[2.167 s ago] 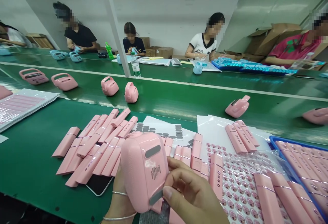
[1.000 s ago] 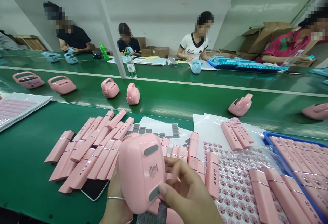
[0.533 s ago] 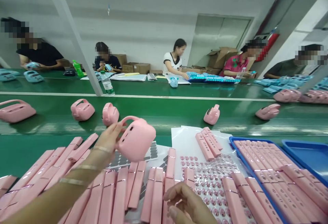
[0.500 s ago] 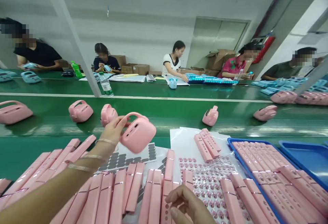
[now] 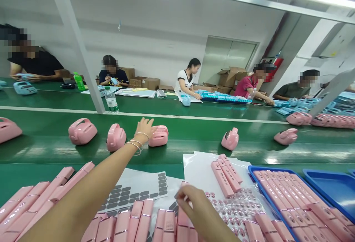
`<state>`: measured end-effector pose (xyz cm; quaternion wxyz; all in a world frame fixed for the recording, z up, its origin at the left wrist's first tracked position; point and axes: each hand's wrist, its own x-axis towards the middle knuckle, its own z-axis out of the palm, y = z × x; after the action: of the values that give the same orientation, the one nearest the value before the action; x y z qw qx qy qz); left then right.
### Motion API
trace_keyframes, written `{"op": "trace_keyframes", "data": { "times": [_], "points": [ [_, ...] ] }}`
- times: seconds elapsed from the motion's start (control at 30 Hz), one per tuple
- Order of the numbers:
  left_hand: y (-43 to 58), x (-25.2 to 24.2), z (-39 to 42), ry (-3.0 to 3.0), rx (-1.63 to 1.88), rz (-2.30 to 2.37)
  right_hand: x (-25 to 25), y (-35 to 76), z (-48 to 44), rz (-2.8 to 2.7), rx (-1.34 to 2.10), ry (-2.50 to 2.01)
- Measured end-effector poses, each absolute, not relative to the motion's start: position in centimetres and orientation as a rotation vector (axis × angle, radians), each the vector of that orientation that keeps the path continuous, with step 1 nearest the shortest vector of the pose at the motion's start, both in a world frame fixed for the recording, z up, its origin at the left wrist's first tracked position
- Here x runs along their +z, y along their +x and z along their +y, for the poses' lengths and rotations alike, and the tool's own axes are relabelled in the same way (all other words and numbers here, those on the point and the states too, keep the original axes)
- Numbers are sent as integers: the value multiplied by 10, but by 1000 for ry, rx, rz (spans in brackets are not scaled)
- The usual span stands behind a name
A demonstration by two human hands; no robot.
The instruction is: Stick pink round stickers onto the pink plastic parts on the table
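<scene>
My left hand (image 5: 144,128) reaches over the green belt with its fingers spread. Its fingertips are beside a small pink box-shaped device with a carrying handle (image 5: 160,138), which stands on the belt; whether they touch cannot be told. My right hand (image 5: 191,201) is curled, fingers and thumb close together, over a pink stick-shaped housing (image 5: 182,216) that it partly covers. What the fingers hold, if anything, is hidden. More long pink housings (image 5: 122,223) lie in a row below, beside a sheet of grey oval stickers (image 5: 122,197).
Other pink devices stand along the belt (image 5: 194,144). At right are three pink housings (image 5: 226,175), round pink parts under clear plastic (image 5: 235,207), a filled blue tray (image 5: 251,169) and another blue tray (image 5: 330,186). Several people work across the belt, near a water bottle (image 5: 111,101).
The pink handled device that my left hand held in the air now stands on the belt, and the fingers have spread. My right hand has curled over a housing. The view has tilted up.
</scene>
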<state>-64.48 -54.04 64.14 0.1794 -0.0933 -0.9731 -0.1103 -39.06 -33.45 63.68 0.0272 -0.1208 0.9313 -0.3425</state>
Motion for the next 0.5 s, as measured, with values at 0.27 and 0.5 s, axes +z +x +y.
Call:
{"op": "trace_keyframes", "data": {
  "times": [0.27, 0.5],
  "points": [
    [-626, 633, -637, 587, -325, -2653, 587, -497, -392, 2926, -546, -274],
    [-619, 635, -679, 898, -826, -2537, 574, -487, -404, 3036, -148, -226]
  ]
}}
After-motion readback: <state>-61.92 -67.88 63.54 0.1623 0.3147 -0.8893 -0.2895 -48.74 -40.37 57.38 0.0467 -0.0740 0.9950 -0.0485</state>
